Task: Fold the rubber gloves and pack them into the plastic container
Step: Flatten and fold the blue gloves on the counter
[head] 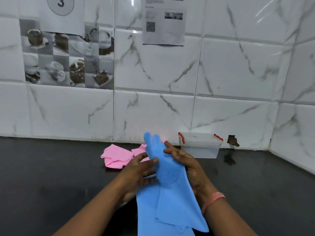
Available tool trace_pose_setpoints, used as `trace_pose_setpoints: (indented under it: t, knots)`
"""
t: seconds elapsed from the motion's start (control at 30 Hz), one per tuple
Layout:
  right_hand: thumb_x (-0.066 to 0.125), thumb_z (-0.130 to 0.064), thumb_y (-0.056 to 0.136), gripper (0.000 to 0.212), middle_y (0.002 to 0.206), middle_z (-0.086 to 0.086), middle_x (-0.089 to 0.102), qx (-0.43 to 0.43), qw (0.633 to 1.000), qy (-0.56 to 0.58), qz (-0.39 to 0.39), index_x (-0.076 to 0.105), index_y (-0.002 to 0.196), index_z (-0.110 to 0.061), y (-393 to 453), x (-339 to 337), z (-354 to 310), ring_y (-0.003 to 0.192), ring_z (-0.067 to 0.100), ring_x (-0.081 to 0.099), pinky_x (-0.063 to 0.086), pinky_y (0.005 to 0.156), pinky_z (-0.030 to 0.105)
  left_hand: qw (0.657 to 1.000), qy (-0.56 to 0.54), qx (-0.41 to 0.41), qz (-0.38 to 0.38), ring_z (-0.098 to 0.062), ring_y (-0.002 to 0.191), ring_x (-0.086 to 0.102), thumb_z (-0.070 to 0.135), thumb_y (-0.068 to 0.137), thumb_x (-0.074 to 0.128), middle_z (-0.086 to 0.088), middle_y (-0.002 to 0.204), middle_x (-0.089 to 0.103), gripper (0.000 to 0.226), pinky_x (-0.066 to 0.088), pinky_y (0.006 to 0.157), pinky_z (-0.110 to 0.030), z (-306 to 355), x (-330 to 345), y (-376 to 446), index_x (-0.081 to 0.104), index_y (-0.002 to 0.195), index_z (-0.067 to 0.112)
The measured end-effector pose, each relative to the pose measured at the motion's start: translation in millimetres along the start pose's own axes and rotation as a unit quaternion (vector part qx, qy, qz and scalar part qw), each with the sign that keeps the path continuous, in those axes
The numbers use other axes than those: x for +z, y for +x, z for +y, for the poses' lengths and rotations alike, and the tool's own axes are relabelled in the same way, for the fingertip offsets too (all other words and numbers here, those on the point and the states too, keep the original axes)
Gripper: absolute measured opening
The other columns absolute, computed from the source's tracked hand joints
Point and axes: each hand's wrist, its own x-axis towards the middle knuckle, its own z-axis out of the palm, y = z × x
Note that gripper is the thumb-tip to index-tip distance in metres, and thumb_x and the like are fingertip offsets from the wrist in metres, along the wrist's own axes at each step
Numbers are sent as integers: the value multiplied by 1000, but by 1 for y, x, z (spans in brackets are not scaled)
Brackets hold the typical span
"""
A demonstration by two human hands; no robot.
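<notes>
Blue rubber gloves with a bristled palm are held up over the black counter, fingers pointing up toward the wall and cuffs hanging down to the frame's bottom edge. My left hand grips them from the left at palm height, thumb across the front. My right hand holds them from the right, fingers on the blue fingers. Pink rubber gloves lie crumpled on the counter behind my left hand. A clear plastic container with red clips stands against the wall, right of the gloves, with no lid seen on it.
The black counter runs to a tiled marble-pattern wall at the back and right. A hole in the wall sits just right of the container. Printed sheets hang on the tiles above.
</notes>
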Motion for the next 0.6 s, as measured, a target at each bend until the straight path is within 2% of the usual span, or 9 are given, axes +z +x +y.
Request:
trace_pose_setpoints:
  t: [0.03,0.1,0.2,0.3,0.37,0.43,0.5,0.53,0.6]
  knots:
    - [67,1,82,20,142,1,60,-14,1000,-11,22,73,101,2,3,3,1,119,32,65,57,89,42,999,30,19,0,-35,109,73,25,77,87,-14,123,74,58,55,99,-53,-5,2,1,65,129,12]
    - [64,13,79,31,134,12,64,-26,996,-19,79,72,105,-1,7,4,2,106,34,70,60,82,43,996,58,61,4,-38,115,70,15,80,85,-18,125,73,52,49,105,-60,-10,3,3,67,129,12]
    - [61,11,85,46,129,31,62,82,994,15,76,59,130,3,6,0,5,115,50,62,50,99,59,994,56,92,15,-41,117,68,10,82,83,-19,126,72,51,49,105,-60,-10,0,6,66,129,16]
    - [54,4,92,43,131,32,61,177,981,20,73,55,134,11,2,0,5,125,49,56,43,108,58,990,79,109,44,-39,116,69,15,79,85,-17,126,72,56,51,103,-60,-11,1,8,63,130,18]
    - [56,5,92,43,130,31,62,118,988,26,91,55,134,7,4,1,-1,123,50,58,43,106,62,981,139,111,82,-29,109,73,31,71,88,-8,128,71,69,55,99,-57,-10,5,8,59,134,23]
    - [60,10,88,47,131,25,64,0,990,-6,139,56,134,1,6,3,-11,117,49,62,45,102,66,955,238,112,135,-21,100,72,48,65,87,-1,134,64,89,58,96,-49,-9,8,9,51,143,25]
    - [63,12,86,53,126,16,69,-96,971,-80,203,57,134,-9,6,8,-18,109,41,69,51,98,61,906,347,124,210,-13,103,64,58,69,83,3,136,53,92,54,94,-36,-8,10,10,44,147,29]
    - [64,10,88,53,122,15,71,-115,968,-95,202,55,135,-13,6,11,-18,107,39,70,53,97,58,900,353,134,215,-10,106,62,63,68,81,5,136,52,91,52,96,-34,-7,12,10,46,146,31]
    - [61,4,91,48,127,19,68,-87,989,-46,112,54,136,-12,3,19,-13,111,37,67,51,102,52,967,192,126,111,-14,108,68,67,68,79,3,132,64,85,55,96,-35,-7,17,9,55,141,29]
